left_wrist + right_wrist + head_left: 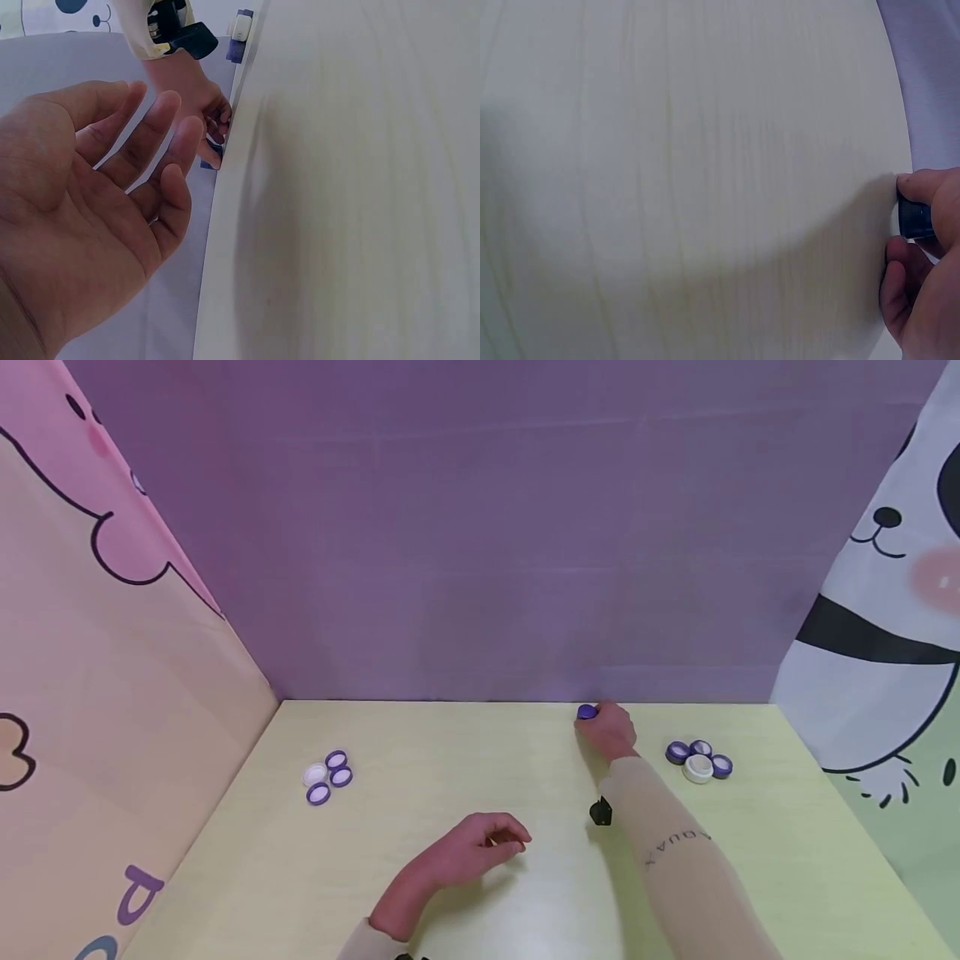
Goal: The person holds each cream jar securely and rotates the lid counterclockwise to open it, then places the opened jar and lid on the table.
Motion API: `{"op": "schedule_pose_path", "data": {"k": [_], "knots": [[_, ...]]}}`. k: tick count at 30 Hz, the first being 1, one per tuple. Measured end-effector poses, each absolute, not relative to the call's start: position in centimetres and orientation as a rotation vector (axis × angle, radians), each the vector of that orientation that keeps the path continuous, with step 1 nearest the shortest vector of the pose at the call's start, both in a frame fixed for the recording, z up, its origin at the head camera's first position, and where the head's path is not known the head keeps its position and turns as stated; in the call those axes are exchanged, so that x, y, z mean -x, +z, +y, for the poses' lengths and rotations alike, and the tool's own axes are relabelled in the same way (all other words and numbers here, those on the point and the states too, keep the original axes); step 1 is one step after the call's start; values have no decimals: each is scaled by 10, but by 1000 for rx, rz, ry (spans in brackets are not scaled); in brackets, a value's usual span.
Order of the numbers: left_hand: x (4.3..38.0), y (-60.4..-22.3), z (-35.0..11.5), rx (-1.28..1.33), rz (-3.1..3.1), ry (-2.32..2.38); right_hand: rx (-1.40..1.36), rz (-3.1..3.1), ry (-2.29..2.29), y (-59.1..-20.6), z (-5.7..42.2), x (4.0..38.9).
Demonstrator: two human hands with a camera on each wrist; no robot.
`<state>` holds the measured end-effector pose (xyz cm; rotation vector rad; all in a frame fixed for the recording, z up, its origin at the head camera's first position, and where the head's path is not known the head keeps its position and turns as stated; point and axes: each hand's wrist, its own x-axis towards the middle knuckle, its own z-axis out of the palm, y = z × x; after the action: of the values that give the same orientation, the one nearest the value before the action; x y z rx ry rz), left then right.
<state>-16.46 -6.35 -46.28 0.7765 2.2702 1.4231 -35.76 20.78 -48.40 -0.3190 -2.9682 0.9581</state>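
Near the back edge of the table, my right hand [607,732] pinches a small dark purple round piece [587,712] between thumb and fingers. In the right wrist view the piece [915,219] shows as a dark block between thumb and fingers, partly hidden by them. My left hand [477,847] hovers over the front middle of the table with its fingers loosely bent and nothing in them. The left wrist view shows the left palm [97,195] bare, with the right hand [196,97] beyond it.
Right of the right arm lies a cluster of purple round pieces [678,752] with a white one [698,768]. On the left sits another cluster of purple rings with pale centres [318,793] and a white disc [315,774]. A purple cloth wall [480,568] rises behind the table [420,752].
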Motion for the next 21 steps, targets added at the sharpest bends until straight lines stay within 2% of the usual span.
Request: {"op": "schedule_pose_path", "data": {"k": [11,21], "knots": [[165,-456,-66,-806,2274,1375,271,-2906,945,-473,214,336],[157,-459,-72,-780,2267,1354,7,-2855,980,-470,212,309]]}}
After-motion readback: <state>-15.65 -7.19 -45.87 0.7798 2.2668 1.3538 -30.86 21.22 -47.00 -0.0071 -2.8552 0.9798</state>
